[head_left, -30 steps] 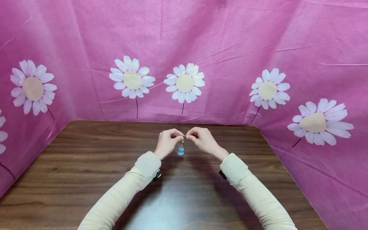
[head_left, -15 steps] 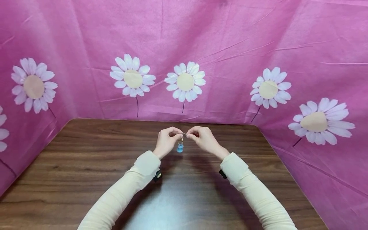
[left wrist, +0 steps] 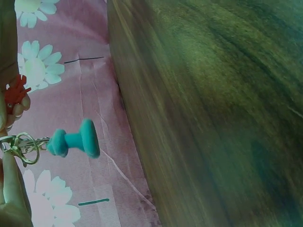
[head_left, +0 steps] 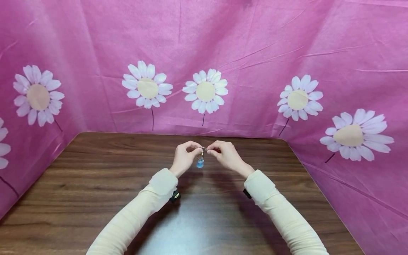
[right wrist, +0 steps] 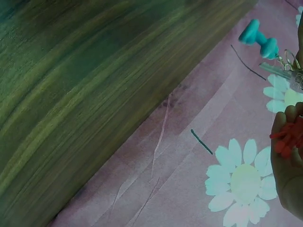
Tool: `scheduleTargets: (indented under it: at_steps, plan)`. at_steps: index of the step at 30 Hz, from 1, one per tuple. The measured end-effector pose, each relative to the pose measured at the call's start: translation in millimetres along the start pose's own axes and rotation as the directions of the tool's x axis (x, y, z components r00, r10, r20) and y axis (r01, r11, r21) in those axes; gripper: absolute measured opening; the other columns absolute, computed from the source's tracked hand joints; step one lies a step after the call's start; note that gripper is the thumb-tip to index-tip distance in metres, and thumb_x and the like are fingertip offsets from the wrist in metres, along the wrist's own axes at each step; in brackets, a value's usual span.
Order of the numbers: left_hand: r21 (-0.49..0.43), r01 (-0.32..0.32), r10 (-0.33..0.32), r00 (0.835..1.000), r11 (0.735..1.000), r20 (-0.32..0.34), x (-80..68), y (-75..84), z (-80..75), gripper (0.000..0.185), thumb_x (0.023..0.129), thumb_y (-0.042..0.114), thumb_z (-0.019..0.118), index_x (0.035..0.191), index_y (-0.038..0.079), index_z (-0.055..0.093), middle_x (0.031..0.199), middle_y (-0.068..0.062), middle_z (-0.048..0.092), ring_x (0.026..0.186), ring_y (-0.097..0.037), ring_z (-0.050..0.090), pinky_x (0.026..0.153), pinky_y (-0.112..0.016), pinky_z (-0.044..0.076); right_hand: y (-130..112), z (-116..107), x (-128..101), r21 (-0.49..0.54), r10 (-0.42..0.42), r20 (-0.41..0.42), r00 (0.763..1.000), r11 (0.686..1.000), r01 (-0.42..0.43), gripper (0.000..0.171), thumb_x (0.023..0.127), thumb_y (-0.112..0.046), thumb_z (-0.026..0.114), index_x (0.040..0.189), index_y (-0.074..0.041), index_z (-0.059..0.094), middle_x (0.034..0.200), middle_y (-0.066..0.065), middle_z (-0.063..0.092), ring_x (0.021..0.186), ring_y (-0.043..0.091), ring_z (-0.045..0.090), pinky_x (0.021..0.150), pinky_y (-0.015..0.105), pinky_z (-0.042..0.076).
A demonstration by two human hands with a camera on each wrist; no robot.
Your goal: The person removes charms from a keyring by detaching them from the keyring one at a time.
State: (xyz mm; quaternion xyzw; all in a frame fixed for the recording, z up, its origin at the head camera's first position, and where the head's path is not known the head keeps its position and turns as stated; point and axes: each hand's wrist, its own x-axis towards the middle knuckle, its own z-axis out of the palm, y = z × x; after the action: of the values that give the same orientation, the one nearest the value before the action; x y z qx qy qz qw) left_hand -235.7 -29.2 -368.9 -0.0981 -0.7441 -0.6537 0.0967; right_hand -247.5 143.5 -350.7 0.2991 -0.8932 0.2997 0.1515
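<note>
My left hand [head_left: 184, 157] pinches a metal key ring [left wrist: 18, 149] between thumb and forefinger. A turquoise charm shaped like a push pin [head_left: 200, 163] dangles from the ring over the table. A silver key [right wrist: 274, 71] hangs beside the charm, clearest in the right wrist view. Facing the left hand, my right hand [head_left: 224, 155] has its thumb and forefinger drawn together at the ring's right side. Its curled fingers hold a small red charm with several prongs [right wrist: 289, 137]. The right fingertips' exact hold on the ring is too small to tell.
Both hands are raised above a brown wood-grain table [head_left: 105, 184]. A pink cloth [head_left: 248, 42] printed with white daisies encloses the back and both sides. A dark wrist camera [head_left: 175, 196] sits under the left cuff, another [head_left: 247, 193] under the right.
The turquoise charm rose slightly from the first frame and swings a little beneath the ring. The hands stay almost in place, fingertips still together at the ring.
</note>
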Motion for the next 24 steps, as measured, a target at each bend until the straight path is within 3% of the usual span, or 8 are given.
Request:
scheduleTargets:
  at_steps: [4, 11, 19, 24]
  plan:
    - [0.009, -0.013, 0.013, 1.000, 1.000, 0.011, 0.6, -11.7, 1.4, 0.011, 0.080, 0.005, 0.067, 0.089, -0.001, 0.066, 0.083, -0.012, 0.068, 0.071, -0.004, 0.057, 0.068, -0.019, 0.046, -1, 0, 0, 0.028, 0.046, -0.006, 0.999, 0.999, -0.046, 0.007, 0.083, -0.014, 0.066, 0.087, -0.009, 0.070, 0.082, 0.001, 0.068, 0.070, 0.009, 0.056, 0.063, 0.025, 0.047]
    - [0.001, -0.012, 0.012, 0.998, 1.000, 0.056, 1.5, -15.6, 2.7, 0.010, 0.081, 0.004, 0.066, 0.090, -0.001, 0.065, 0.088, -0.016, 0.068, 0.082, -0.018, 0.063, 0.079, -0.028, 0.050, -6, -2, 3, 0.016, 0.074, 0.007, 0.997, 0.997, -0.074, 0.007, 0.083, -0.014, 0.066, 0.086, -0.009, 0.069, 0.082, 0.001, 0.068, 0.069, 0.011, 0.056, 0.063, 0.027, 0.047]
    - [0.039, -0.002, -0.003, 0.991, 0.999, 0.134, 5.3, -15.0, 3.0, 0.012, 0.081, 0.007, 0.067, 0.092, 0.001, 0.064, 0.089, -0.012, 0.068, 0.076, -0.015, 0.063, 0.074, -0.030, 0.052, -7, -2, 4, -0.017, 0.071, 0.024, 0.997, 0.997, -0.070, 0.006, 0.083, -0.015, 0.066, 0.085, -0.010, 0.069, 0.082, 0.000, 0.068, 0.070, 0.010, 0.057, 0.065, 0.026, 0.046]
    - [0.101, -0.033, 0.019, 0.990, 0.994, 0.137, 6.6, -14.5, 0.5, 0.010, 0.080, 0.008, 0.069, 0.089, 0.004, 0.066, 0.085, -0.010, 0.069, 0.074, -0.017, 0.063, 0.068, -0.025, 0.051, -6, 0, 6, -0.010, 0.054, 0.039, 0.998, 0.998, -0.054, 0.007, 0.083, -0.015, 0.067, 0.086, -0.010, 0.070, 0.082, 0.000, 0.068, 0.072, 0.010, 0.058, 0.067, 0.029, 0.048]
